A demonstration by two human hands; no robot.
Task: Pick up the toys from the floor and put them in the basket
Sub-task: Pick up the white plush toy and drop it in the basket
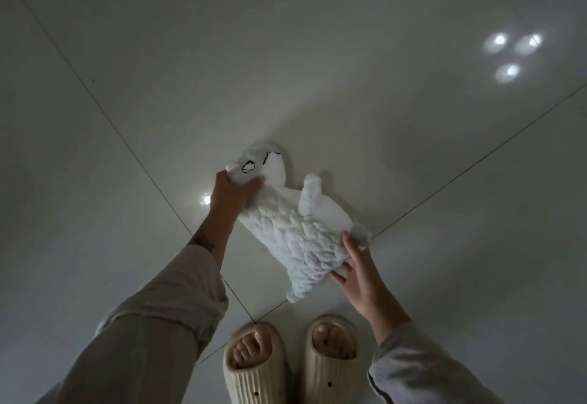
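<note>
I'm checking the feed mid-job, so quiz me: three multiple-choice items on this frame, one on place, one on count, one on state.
1. Where does the left hand grip the plush toy?
A. at its head end
B. at its tail end
C. at its raised leg

2. How many slippers show at the bottom edge?
A. one
B. two
C. three

3. What is the right hand doing?
A. hanging free, far from the toy
B. touching the toy's lower body with spread fingers
C. holding a basket

Answers:
1 A, the fingers close just below the toy's stitched face.
2 B, a cream pair stands side by side on the tiled floor.
3 B, its fingers lie against the fluffy lower end; no basket is in view.
</note>
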